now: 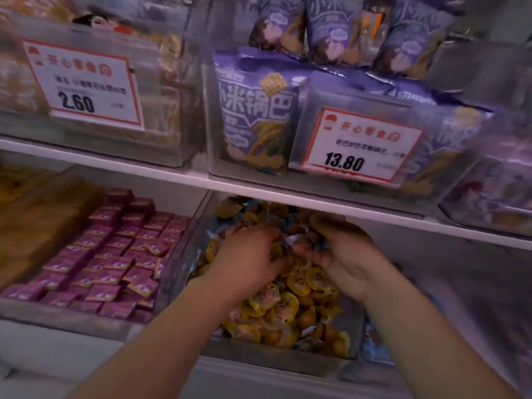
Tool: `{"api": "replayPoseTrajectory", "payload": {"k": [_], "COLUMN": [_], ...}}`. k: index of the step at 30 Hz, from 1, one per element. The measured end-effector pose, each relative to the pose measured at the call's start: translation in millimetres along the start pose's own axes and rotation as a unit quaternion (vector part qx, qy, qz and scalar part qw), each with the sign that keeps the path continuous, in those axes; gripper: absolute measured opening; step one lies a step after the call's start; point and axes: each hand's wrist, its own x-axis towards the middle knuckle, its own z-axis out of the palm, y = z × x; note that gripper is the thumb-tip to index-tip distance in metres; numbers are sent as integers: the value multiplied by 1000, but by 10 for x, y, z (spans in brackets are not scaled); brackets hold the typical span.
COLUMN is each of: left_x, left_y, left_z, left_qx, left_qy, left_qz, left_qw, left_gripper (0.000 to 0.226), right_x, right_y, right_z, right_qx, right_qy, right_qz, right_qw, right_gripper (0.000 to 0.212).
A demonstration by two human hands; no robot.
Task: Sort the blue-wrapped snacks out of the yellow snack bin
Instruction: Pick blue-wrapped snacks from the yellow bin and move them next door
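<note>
Deep inside the yellow snack bin [288, 361], left hand [247, 254] and right hand [342, 254] rake for blue-wrapped snacks [290, 220], fingers loosely curled; any hold is unclear.

- A price card [83, 82] on the clear box at the upper shelf's left end read "2.60".
- A price card [364, 145] on the clear box to its right read "13.80".
- A purple bag [256, 116] in that box bore "小米锅巴".
- Smaller print was too blurred to read.

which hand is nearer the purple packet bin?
Left. The left hand digs into the yellow snack bin on the side that borders the purple packet bin; the right hand is farther over, toward the yellow bin's other side.
</note>
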Motion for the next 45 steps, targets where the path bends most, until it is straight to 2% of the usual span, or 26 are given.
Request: {"api": "replayPoseTrajectory", "payload": {"k": [2,5,6,7,10,13,18,22,27,32,34,37,39,42,45], "left_x": [16,38,45,51,42,-7,-85,-148,-157,-153,-180,-215,-230,-241,-245], "left_y": [-20,-29,-19,-5,63,125,127,156,258,369,408,405,398,395,398], "left_z": [-37,-105,-128,-151,-220,-236,-194,-147,-107,-126,-113,-57,-9,48,85], "left_qx": [-50,-154,-202,-254,-408,-481,-406,-434,-477,-489,-467,-333,-243,-193,-125], "left_qy": [32,96,117,131,132,121,118,95,105,68,43,43,56,43,9], "left_qz": [-19,-77,-98,-118,-152,-144,-69,-48,-43,1,31,45,57,67,82], "left_qw": [998,980,967,951,890,856,904,895,872,869,882,941,967,978,989], "left_gripper": [32,7,4,12,15,10,8,21,40,32,34,34,35,37,40], "right_x": [-10,-8,-12,-18,-53,-76,-172,-212,-247,-335,-393,-516,-581,-559,-425], "right_y": [36,102,122,140,170,185,205,245,274,181,112,-24,-105,-184,-208], "right_z": [9,24,26,24,23,25,78,81,81,44,-30,-268,-500,-899,-1237], "right_qx": [34,54,53,47,14,-37,-58,-60,-30,-16,-7,14,27,-5,-27], "right_qy": [-1,4,4,4,23,48,-27,-41,-74,-22,-2,16,40,120,160], "right_qz": [22,26,26,24,8,-3,11,25,42,3,-28,-60,-67,-86,-66], "right_qw": [999,998,998,999,1000,998,998,997,996,1000,1000,998,997,989,985], "right_gripper": [17,17,17,17,16,20,33,35,32,23,24,21,20,10,14]}}
